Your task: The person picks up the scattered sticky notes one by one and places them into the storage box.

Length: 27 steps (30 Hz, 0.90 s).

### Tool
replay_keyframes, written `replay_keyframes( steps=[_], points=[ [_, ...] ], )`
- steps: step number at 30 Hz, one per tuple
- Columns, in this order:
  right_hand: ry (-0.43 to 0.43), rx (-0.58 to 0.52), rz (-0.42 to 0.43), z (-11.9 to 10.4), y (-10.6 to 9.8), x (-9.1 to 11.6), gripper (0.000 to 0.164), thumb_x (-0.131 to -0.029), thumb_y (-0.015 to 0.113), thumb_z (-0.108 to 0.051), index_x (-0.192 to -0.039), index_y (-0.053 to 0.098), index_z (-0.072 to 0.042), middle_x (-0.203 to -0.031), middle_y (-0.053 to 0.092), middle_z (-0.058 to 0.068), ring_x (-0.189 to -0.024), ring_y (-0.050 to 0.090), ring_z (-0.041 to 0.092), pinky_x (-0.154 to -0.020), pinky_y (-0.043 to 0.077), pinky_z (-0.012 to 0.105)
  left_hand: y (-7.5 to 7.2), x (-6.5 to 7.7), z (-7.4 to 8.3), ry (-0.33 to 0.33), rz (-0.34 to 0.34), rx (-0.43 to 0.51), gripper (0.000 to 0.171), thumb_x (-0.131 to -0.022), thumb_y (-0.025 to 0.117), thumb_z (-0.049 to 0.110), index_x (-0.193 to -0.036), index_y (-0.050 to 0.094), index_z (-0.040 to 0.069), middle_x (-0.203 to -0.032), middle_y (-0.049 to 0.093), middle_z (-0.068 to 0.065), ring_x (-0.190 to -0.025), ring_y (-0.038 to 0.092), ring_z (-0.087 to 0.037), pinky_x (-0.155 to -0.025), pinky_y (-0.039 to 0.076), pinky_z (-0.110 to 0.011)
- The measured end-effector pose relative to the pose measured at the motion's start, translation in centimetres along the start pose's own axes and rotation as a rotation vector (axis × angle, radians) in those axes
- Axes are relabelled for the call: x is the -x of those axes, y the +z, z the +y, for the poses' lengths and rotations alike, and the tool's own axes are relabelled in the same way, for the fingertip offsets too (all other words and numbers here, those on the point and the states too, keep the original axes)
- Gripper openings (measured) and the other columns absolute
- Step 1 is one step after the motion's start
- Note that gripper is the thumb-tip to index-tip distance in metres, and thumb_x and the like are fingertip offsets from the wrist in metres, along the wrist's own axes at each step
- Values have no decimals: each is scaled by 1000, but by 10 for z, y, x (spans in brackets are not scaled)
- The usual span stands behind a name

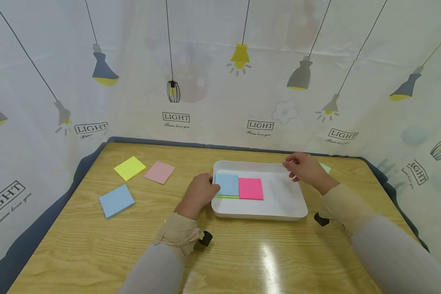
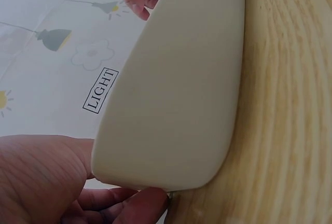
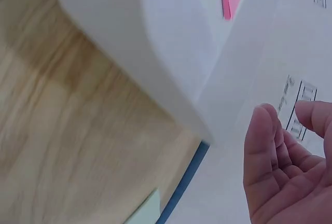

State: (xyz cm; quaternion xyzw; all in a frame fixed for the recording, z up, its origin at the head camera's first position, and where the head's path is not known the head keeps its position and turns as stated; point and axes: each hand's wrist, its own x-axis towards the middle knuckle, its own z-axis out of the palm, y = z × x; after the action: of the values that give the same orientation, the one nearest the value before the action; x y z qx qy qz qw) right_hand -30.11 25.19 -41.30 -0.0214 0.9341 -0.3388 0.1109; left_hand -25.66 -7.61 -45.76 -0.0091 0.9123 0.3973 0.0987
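Note:
A white tray [image 1: 283, 200] lies on the wooden table. At its left end my left hand [image 1: 197, 192] grips the rim, thumb over the edge and fingers against the outside, as the left wrist view [image 2: 52, 182] also shows. Inside the tray a light blue sticky note pad [image 1: 227, 184] sits with a green edge showing beneath it. A bright pink sticky note pad [image 1: 251, 188] lies right beside it. Over the tray's far right corner hovers my right hand [image 1: 305, 169], fingers loosely bent, holding nothing; the right wrist view shows a gap between thumb and fingers [image 3: 259, 151].
On the left of the table [image 1: 132, 253] lie a yellow pad [image 1: 130, 168], a dusty pink pad [image 1: 159, 172] and a blue pad [image 1: 116, 201]. A pale green pad [image 1: 325, 167] is partly hidden behind my right hand. A lamp-printed cloth [image 1: 213, 134] hangs behind the table.

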Motion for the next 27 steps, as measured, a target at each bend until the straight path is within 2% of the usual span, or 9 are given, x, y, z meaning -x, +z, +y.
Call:
replay_keyframes(
  steps=[6, 10, 14, 18, 22, 27],
  points=[
    [-19, 32, 43, 20, -19, 0, 47, -95, 48, -37, -125, 46, -1, -108, 57, 25, -84, 61, 31, -73, 56, 46, -1, 0, -1, -8, -12, 22, 27, -88, 54, 24, -106, 61, 6, -96, 65, -7, -72, 57, -17, -56, 49, -30],
    [-6, 56, 66, 32, -30, 1, 48, -96, 47, -35, -125, 45, 2, -113, 55, 27, -88, 60, 33, -73, 56, 46, -1, 0, -2, -6, -14, 17, 27, -88, 53, 24, -107, 61, 6, -96, 64, -7, -71, 57, -17, -56, 49, -30],
    [2, 144, 96, 41, -38, -1, 49, -96, 47, -35, -125, 44, 5, -113, 55, 27, -84, 61, 30, -69, 56, 42, 0, -2, -4, -3, -13, 11, 28, -88, 53, 25, -107, 61, 6, -97, 64, -7, -73, 57, -17, -57, 49, -30],
    [0, 246, 117, 52, -43, -4, 55, -96, 45, -38, -127, 42, 7, -113, 57, 28, -77, 62, 26, -68, 53, 43, 1, -3, -4, 3, -5, 9, 27, -88, 54, 25, -106, 62, 6, -97, 65, -7, -74, 57, -17, -58, 49, -30],
    [-8, 319, 145, 67, -44, -10, 59, -96, 43, -41, -129, 42, 8, -113, 56, 28, -88, 58, 31, -78, 49, 52, 2, -4, -5, -1, -7, 4, 27, -88, 54, 25, -107, 61, 6, -96, 64, -7, -73, 57, -17, -58, 49, -30],
    [-19, 351, 165, 82, -46, -15, 60, -95, 45, -41, -129, 41, 9, -115, 54, 30, -98, 53, 39, -83, 46, 57, 2, -3, -3, 4, -4, -10, 27, -88, 54, 25, -106, 61, 6, -97, 64, -7, -75, 57, -17, -59, 49, -30]
  ],
)
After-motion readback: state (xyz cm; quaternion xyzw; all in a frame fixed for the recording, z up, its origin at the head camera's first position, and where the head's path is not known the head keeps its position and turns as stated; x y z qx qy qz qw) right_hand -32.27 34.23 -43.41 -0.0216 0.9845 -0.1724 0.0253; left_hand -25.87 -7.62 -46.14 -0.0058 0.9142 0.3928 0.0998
